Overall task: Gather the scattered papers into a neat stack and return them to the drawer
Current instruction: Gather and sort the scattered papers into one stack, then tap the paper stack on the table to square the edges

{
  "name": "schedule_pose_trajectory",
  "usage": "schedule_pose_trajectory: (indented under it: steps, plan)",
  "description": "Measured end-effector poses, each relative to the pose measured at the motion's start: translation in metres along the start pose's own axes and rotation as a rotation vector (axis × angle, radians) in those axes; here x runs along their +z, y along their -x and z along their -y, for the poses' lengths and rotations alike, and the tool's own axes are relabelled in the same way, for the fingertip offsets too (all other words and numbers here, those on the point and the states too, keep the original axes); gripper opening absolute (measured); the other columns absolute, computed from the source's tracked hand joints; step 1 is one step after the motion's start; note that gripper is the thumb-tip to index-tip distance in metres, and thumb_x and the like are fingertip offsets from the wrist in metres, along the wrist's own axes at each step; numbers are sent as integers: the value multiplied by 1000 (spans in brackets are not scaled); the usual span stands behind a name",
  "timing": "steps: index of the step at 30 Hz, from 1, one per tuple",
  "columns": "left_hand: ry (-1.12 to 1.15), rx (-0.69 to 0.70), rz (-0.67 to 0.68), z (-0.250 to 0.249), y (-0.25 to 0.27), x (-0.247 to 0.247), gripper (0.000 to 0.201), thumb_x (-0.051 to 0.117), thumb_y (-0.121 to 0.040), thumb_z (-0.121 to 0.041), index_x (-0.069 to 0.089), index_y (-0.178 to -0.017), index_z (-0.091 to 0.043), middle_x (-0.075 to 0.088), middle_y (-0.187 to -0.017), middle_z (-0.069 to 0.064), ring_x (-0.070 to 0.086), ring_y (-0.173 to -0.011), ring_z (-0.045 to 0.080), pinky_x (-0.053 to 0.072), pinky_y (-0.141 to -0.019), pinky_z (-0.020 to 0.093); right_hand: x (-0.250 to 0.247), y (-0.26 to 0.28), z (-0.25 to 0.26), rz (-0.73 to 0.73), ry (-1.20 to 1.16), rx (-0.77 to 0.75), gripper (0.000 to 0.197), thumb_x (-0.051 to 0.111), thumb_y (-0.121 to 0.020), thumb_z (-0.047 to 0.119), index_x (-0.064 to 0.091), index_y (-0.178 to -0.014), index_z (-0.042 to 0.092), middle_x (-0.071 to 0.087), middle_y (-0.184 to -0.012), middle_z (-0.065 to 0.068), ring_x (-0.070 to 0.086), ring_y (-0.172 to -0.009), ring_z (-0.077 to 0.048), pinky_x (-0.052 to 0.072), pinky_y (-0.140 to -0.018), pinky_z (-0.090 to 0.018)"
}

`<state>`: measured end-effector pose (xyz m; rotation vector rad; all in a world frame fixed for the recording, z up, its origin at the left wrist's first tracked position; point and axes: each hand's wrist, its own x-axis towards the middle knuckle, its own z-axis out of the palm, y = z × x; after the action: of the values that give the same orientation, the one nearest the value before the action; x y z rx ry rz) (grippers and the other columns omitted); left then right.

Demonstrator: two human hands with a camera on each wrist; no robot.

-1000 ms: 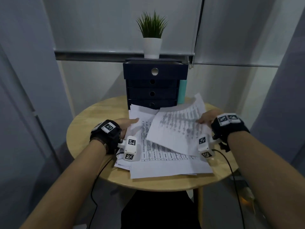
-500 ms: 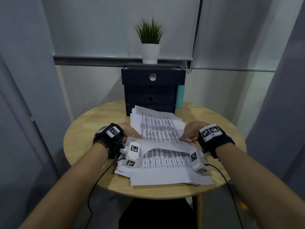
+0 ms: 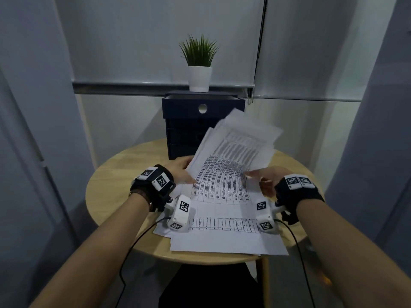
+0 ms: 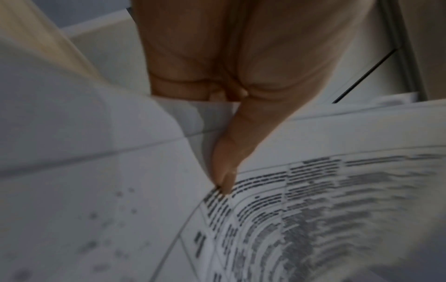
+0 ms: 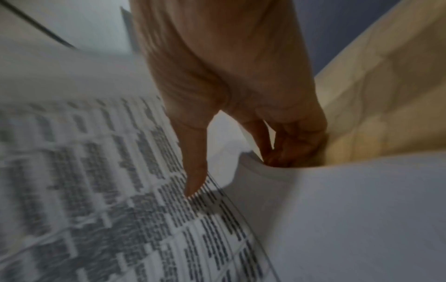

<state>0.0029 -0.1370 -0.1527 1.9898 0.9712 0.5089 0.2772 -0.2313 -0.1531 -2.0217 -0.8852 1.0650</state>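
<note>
Print on the lifted papers too blurred to read, far edge smeared toward 1 o'clock. They hide the drawer unit lower right fronts. Left hand fingers hidden under sheets; right hand fingertips hidden too.

Papers matt white, printed; table smooth pale wood; drawer unit matt.

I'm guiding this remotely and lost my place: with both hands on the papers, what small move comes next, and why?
Probably lower the lifted sheets onto the papers still on the table and square the edges. The left hand and right hand pinch a fanned, uneven bundle, and the top drawer already stands pulled out.
</note>
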Motion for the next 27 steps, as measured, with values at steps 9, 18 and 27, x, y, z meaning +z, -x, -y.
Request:
schedule_pose_trajectory:
  steps: [9,18,27]
  plan:
    - [220,-2,-331,-22,6,11,25,52,-89,10,58,-113,4,64,-106,23,62,-95,33,53,-84,41,-20,5,-16,-371,-49,-411,52,35,-99,40,32,-145,16,39,-147,-7,46,-123,-17,26,-110,-30]
    - [511,133,-553,-98,0,1,50,49,-99,-28,39,-142,-5,51,-130,0,49,-125,20,36,-108,33,-16,64,100,-333,-469,-929,46,59,-92,9,46,-136,15,58,-120,6,55,-112,-15,44,-101,-32]
    - [525,333,-635,-113,0,-3,51,60,-90,-39,46,-132,-15,60,-121,-6,54,-117,13,46,-99,27,-18,72,111,-360,-374,-1043,74,53,-94,41,15,-152,17,23,-158,-2,25,-144,-14,24,-119,-38]
